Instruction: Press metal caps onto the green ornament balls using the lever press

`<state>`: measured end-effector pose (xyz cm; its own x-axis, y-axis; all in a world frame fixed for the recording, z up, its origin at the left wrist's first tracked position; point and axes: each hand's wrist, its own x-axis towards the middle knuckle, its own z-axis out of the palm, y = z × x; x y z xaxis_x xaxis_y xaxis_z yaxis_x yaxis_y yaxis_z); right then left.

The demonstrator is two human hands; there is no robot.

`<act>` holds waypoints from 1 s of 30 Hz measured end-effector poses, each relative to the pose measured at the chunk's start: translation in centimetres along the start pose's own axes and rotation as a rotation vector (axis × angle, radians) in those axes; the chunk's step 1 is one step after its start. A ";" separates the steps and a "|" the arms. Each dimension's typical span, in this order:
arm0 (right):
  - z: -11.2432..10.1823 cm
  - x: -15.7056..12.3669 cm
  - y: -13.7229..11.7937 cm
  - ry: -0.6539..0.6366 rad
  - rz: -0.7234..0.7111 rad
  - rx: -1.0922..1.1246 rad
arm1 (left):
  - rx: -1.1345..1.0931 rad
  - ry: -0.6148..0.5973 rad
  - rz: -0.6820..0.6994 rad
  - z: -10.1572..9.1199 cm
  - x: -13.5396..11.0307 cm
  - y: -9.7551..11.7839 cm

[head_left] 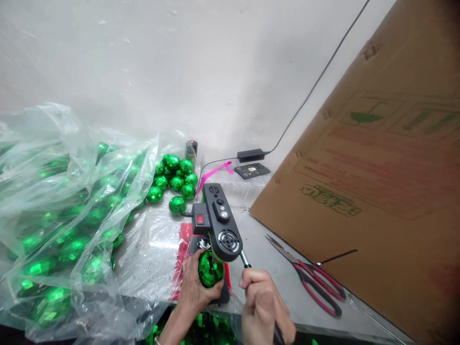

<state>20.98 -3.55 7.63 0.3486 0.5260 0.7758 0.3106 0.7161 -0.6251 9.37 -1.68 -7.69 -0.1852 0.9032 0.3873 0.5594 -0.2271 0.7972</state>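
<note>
My left hand (192,282) is wrapped round a shiny green faceted ball (211,269), thumb on the near side. The ball sits under the front end of a black machine (222,220) with round vents, buttons and a red rocker switch (200,219) on a side box. My right hand (264,304) is closed in a fist round a lever (246,259) whose metal rod runs up to the machine's right side. Part of the machine's black base (223,294) shows beside the ball, over a red sheet (178,275). Where the ball meets the machine is hidden.
At left, clear plastic (118,230) covers many green balls, with a loose cluster (176,183) by its edge. Behind the machine are a pink ribbon (213,173), a power adapter (250,155) and a phone (252,170). Red-handled scissors (312,278) lie beside a large cardboard box (377,191) at right.
</note>
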 end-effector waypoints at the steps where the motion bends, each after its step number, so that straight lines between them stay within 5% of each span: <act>1: 0.1 0.1 -0.1 0.006 0.000 -0.001 | 0.006 -0.003 0.001 0.0 0.0 -0.1; 30: 0.3 0.6 -0.2 -0.025 -0.091 -0.031 | 0.003 0.006 -0.027 0.3 0.0 -0.2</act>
<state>20.87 -3.23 8.19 0.2952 0.4710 0.8312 0.3672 0.7473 -0.5539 9.49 -1.53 -8.04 -0.2048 0.9069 0.3681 0.5569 -0.2014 0.8058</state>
